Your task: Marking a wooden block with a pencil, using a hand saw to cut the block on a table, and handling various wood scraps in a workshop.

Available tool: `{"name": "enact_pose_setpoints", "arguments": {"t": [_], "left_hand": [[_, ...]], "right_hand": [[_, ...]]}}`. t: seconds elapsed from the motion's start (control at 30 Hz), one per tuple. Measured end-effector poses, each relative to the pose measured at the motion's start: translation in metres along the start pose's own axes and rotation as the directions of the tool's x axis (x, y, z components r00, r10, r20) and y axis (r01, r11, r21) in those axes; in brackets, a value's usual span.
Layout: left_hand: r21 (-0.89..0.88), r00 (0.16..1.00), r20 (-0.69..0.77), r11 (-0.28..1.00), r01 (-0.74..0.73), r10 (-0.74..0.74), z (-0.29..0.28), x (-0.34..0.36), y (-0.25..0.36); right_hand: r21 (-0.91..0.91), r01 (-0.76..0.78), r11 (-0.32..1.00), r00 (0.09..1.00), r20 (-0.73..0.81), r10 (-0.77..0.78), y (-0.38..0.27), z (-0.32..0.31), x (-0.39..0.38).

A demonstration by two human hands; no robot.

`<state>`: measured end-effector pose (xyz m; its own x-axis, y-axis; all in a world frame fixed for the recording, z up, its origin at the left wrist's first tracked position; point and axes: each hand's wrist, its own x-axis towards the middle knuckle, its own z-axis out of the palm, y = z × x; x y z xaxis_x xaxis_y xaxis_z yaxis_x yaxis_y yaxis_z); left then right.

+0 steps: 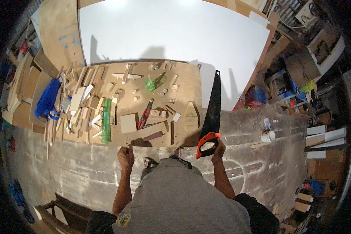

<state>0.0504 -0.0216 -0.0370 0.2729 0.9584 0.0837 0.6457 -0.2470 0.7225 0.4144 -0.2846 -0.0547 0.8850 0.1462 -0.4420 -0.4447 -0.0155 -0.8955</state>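
Observation:
My right hand (pixel 218 148) grips the orange and black handle of a hand saw (pixel 211 113), whose dark blade points away from me, up along the right side of the plywood worktop (pixel 146 103). My left hand (pixel 125 157) is closed by the worktop's front edge; I cannot make out whether anything is in it. Nearest to it lie a brown cylinder (pixel 153 136) and a square wooden block (pixel 128 123). Red and black pliers or a similar tool (pixel 144 116), a green strip (pixel 106 121) and a pale paddle-shaped wooden piece (pixel 191 116) also lie on the worktop.
A big white board (pixel 171 29) stands beyond the worktop. Wood offcuts (pixel 78 99) and a blue bag (pixel 46 99) crowd the left. A white bucket (pixel 267 136) stands on the concrete floor (pixel 261 167) at right. Stacked boards and clutter (pixel 318 140) line the right side.

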Motion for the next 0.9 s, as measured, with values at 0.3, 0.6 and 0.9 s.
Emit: {"name": "enact_pose_setpoints", "arguments": {"t": [0.3,0.6,0.9], "left_hand": [[-0.080,0.944,0.112,0.949,-0.304,0.312,0.022,0.024,-0.011],[-0.148,0.924,0.299,0.968,-0.201,0.237,0.046,0.015,0.070],[0.012,0.725,0.590,0.893,-0.449,0.356,0.138,0.020,0.150]], "right_hand": [[0.018,0.017,1.000,0.999,-0.032,-0.016,0.020,-0.012,-0.043],[-0.036,0.077,0.996,0.993,0.091,-0.073,0.021,0.002,-0.010],[-0.101,0.027,0.995,0.995,0.101,-0.016,-0.006,0.036,0.034]]}}
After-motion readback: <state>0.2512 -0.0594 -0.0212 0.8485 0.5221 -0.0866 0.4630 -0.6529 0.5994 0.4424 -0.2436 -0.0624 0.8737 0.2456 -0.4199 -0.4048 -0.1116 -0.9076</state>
